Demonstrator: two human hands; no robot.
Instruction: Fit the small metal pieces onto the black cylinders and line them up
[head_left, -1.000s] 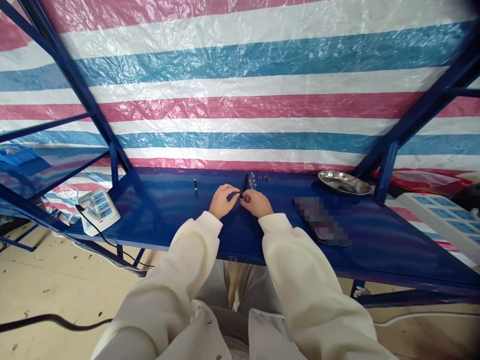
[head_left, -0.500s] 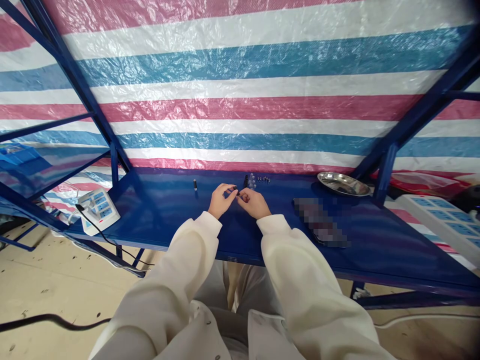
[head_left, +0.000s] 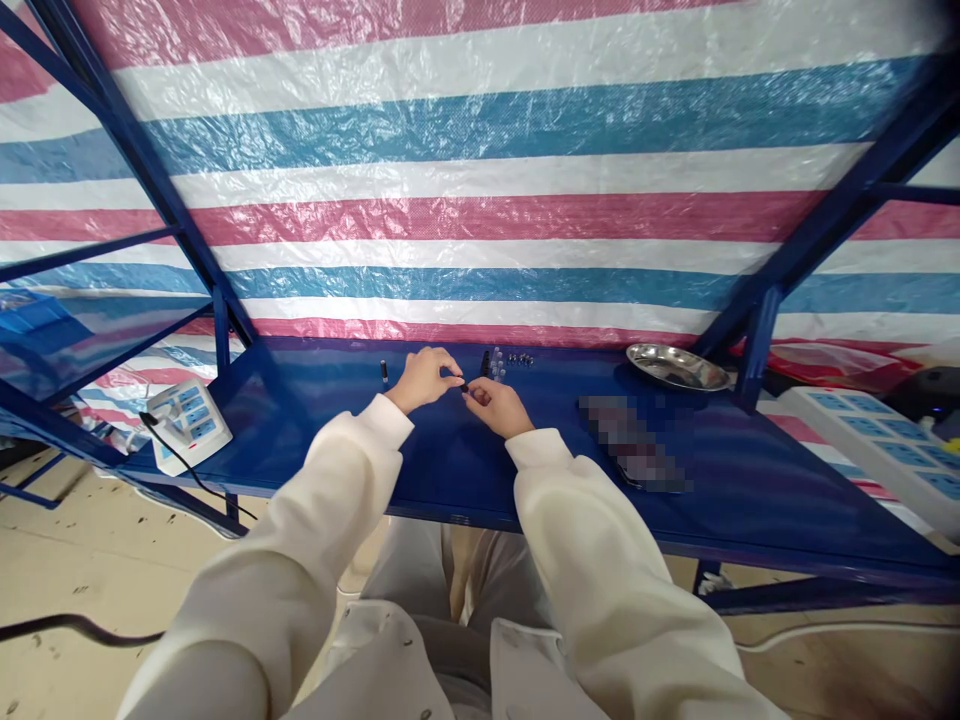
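Observation:
My left hand (head_left: 426, 378) and my right hand (head_left: 499, 405) meet over the middle of the blue table (head_left: 525, 480). A small black piece (head_left: 464, 386) shows between their fingertips, too small to name its kind. Right thumb and fingers pinch it, while the left thumb and forefinger close at its other end. Beyond the right hand are black pieces (head_left: 485, 362), several clear little plastic parts (head_left: 498, 362) and a row of small shiny metal parts (head_left: 520, 359). To the left of my left hand stands a small black cylinder with a pale band (head_left: 384, 371).
On the right lie a round metal dish (head_left: 677, 368) and a dark, pixelated flat object (head_left: 634, 445). White power strips stand at the left end (head_left: 191, 425) and beyond the right edge (head_left: 877, 440). Blue frame posts (head_left: 757, 345) rise before a striped plastic sheet (head_left: 480, 215).
My left hand has turned and shifted up and left, its fingers now reaching in from the side. The right hand has moved slightly left. The camera view has shifted a little.

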